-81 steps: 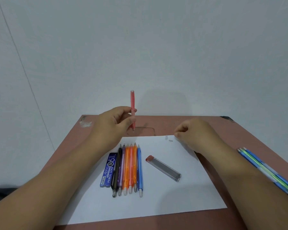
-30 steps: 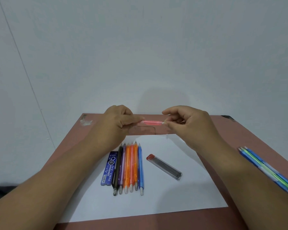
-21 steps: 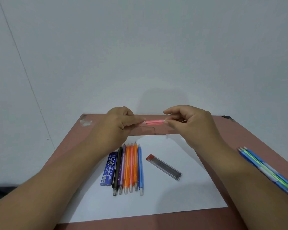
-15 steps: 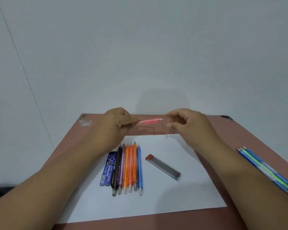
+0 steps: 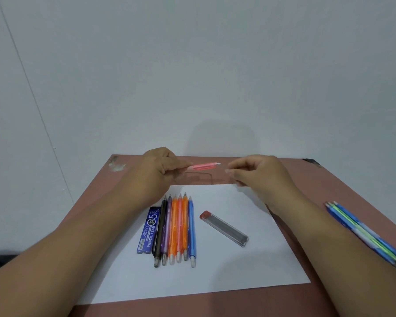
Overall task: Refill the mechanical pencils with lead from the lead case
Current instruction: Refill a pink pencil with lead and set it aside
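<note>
pink pencil (image 5: 205,166): lies level, long axis left to right, capped end toward right hand
left hand (image 5: 161,165): grip clamped on its tip end
right hand (image 5: 258,172): nearer the cap, just beside, fingertips pinched together; whether they hold anything, cannot tell

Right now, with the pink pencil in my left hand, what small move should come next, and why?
Probably lay the pink translucent mechanical pencil down and take another. Your left hand grips it level above the brown table, a white end piece shows at its free end, and your right hand has curled fingers just clear of it; whether it holds anything is unclear.

Pink pencil (image 5: 205,166) held level; clear lead case (image 5: 224,228) flat on paper.
</note>
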Demonstrator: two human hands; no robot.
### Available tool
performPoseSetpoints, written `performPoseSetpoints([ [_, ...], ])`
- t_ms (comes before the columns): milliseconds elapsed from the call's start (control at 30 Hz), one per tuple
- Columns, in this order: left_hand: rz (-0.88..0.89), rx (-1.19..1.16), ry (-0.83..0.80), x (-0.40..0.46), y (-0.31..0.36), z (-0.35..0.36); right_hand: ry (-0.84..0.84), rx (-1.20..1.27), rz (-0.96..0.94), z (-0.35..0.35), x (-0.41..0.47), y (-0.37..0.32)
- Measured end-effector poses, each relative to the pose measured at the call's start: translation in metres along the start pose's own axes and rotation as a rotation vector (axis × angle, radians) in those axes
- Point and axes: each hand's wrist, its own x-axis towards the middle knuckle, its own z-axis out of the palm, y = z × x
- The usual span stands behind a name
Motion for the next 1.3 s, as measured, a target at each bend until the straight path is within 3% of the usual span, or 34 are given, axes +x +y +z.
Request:
performPoseSetpoints([
  [167, -0.019, 0.000, 0.002, -0.001, -0.003, 0.001, 0.027, 0.216, -0.016, 0.002, -0.002, -0.007],
  [1033, 0.026, 0.044, -0.018, -0.001, 0.009, -0.001, -0.014, 0.059, -0.074, 0.006, -0.007, -0.010],
  [1167, -0.055, 0.041, -0.068, 0.000, 0.020, -0.004, -0.020, 0.184, -0.053, 0.007, -0.006, -0.008],
  [1300, -0.244, -0.146, -0.107, 0.000, 0.046, -0.008, -0.105, 0.429, 0.070, 0.009, -0.007, -0.009],
])
